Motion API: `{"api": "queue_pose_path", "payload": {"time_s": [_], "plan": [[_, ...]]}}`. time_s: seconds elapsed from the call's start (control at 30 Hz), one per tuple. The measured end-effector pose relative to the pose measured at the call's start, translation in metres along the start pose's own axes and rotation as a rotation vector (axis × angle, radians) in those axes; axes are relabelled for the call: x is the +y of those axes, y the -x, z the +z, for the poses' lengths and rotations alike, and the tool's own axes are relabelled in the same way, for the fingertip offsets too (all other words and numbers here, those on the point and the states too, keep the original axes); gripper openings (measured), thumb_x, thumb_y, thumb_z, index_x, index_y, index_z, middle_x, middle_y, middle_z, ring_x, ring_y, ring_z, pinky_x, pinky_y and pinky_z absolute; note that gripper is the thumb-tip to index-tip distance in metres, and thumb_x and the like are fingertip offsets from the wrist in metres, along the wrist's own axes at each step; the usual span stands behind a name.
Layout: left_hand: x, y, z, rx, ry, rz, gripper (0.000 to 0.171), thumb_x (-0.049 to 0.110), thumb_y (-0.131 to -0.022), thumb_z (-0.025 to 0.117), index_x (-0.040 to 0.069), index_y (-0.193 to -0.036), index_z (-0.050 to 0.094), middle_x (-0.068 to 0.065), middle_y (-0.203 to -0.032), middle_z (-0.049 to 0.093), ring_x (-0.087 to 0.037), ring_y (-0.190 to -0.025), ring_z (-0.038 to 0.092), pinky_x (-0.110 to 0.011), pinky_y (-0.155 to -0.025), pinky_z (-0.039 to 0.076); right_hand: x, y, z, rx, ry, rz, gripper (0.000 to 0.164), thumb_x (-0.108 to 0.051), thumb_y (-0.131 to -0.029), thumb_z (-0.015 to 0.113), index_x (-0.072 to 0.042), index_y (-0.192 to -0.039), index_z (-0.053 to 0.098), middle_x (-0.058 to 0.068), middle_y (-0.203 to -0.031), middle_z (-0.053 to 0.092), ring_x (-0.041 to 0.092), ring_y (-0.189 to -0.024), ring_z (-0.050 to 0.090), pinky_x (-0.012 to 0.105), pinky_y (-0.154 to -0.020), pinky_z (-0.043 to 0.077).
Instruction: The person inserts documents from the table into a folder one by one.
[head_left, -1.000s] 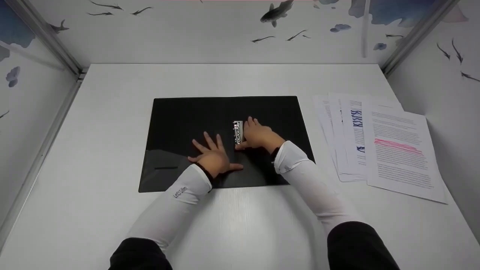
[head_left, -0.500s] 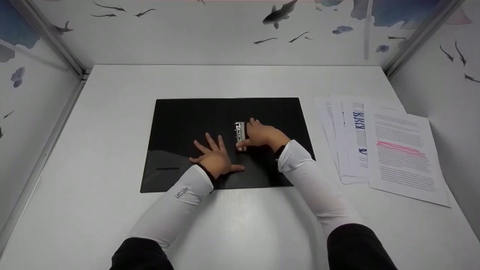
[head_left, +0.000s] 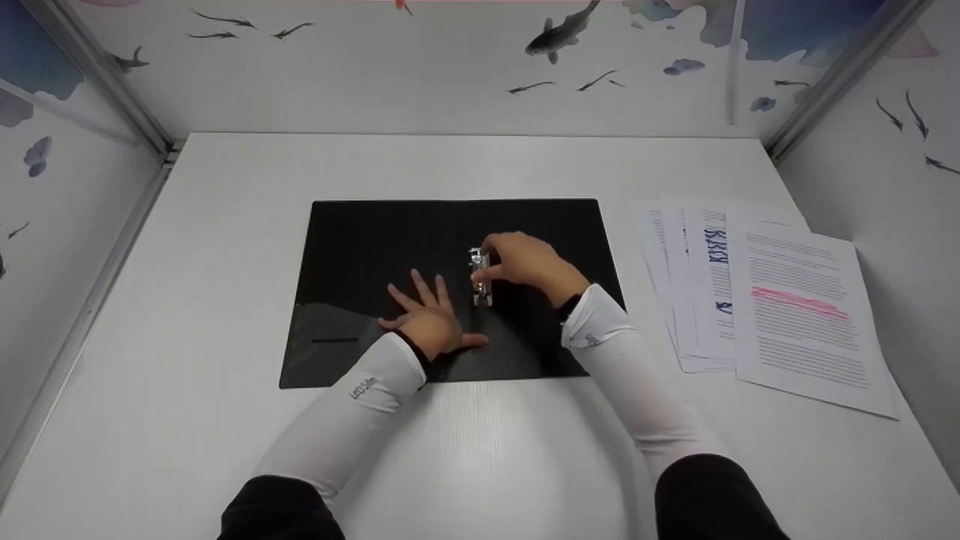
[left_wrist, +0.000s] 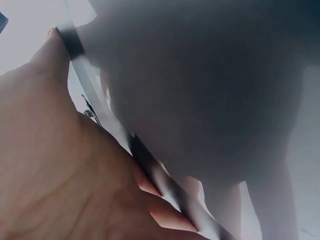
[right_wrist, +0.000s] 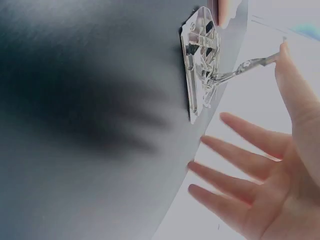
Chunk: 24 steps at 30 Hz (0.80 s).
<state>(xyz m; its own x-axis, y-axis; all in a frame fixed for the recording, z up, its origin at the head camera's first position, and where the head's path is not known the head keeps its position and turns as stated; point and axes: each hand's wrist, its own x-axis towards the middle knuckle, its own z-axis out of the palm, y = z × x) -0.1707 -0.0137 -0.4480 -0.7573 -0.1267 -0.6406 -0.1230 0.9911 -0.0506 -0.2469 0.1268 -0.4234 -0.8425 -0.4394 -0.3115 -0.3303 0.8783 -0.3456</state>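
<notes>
A black folder [head_left: 375, 232] lies spread open on the white table, with a metal lever clip [head_left: 481, 294] fixed right of its middle. My left hand [head_left: 433, 324] rests on the folder's lower part with the fingers spread. In the left wrist view its palm [left_wrist: 65, 165] shows close to the folder, which is blurred. My right hand [head_left: 529, 262] is over the clip. The right wrist view shows the clip's lever [right_wrist: 247, 66] standing out from its base, the thumb [right_wrist: 290, 80] touching the lever's end. The other fingers there are straight and hold nothing.
To the right of the folder lie several overlapping printed sheets; the top sheet [head_left: 802, 360] has a pink highlighted line, and another [head_left: 716, 300] bears blue marks. A clear pocket [head_left: 319, 364] covers the folder's lower left corner. White panels [head_left: 375, 82] with fish pictures enclose the table.
My right hand has risen from low beside the clip, its thumb moving up along it, and more of the clip's lower end shows. The left hand stays in place.
</notes>
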Motion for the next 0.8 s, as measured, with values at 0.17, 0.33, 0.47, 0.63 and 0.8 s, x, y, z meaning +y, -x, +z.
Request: {"api": "queue_pose_path", "payload": {"time_s": [0.17,0.33,0.47,0.63,0.8], "plan": [[-0.002,0.006,0.0,0.022,0.014,0.015,0.124,0.084,-0.072,0.051,0.02,-0.155,-0.014,-0.02,-0.157,-0.026,-0.055,-0.141,-0.012,-0.068,-0.103,0.031,-0.003,0.006,0.003,0.129,0.053,-0.12,0.038,-0.042,-0.087,0.069,-0.009,-0.106,0.068,0.007,-0.1,0.07,0.021,-0.083,0.063,0.038,-0.078,0.053],[-0.003,0.008,-0.001,0.029,0.026,0.018,0.123,0.083,-0.072,0.053,0.02,-0.155,-0.013,-0.019,-0.157,-0.025,-0.054,-0.142,-0.012,-0.068,-0.104,0.031,-0.004,0.012,0.006,0.238,0.098,-0.195,0.029,-0.037,-0.088,0.069,-0.009,-0.096,0.073,0.006,-0.092,0.072,0.019,-0.076,0.065,0.035,-0.071,0.055],[-0.003,0.008,-0.002,0.027,0.029,0.022,0.124,0.084,-0.072,0.053,0.02,-0.155,-0.014,-0.019,-0.157,-0.027,-0.055,-0.142,-0.013,-0.069,-0.103,0.03,-0.005,0.014,0.006,0.303,0.153,-0.242,0.023,-0.03,-0.091,0.068,-0.009,-0.097,0.076,0.006,-0.091,0.074,0.02,-0.079,0.069,0.035,-0.074,0.056],[-0.003,0.007,-0.001,0.032,0.028,0.042,0.123,0.083,-0.073,0.052,0.019,-0.155,-0.014,-0.021,-0.157,-0.027,-0.056,-0.141,-0.013,-0.07,-0.103,0.03,-0.005,0.014,0.008,0.41,0.202,-0.291,0.019,-0.023,-0.092,0.066,-0.007,-0.095,0.076,0.007,-0.09,0.075,0.021,-0.08,0.071,0.036,-0.074,0.057],[-0.002,0.006,0.001,0.035,0.028,0.032,0.123,0.083,-0.073,0.053,0.019,-0.155,-0.014,-0.021,-0.157,-0.026,-0.056,-0.141,-0.012,-0.07,-0.102,0.03,-0.003,0.007,0.01,0.529,0.169,-0.285,0.019,-0.02,-0.094,0.065,-0.004,-0.096,0.075,0.009,-0.09,0.074,0.023,-0.082,0.07,0.036,-0.074,0.057]]}}
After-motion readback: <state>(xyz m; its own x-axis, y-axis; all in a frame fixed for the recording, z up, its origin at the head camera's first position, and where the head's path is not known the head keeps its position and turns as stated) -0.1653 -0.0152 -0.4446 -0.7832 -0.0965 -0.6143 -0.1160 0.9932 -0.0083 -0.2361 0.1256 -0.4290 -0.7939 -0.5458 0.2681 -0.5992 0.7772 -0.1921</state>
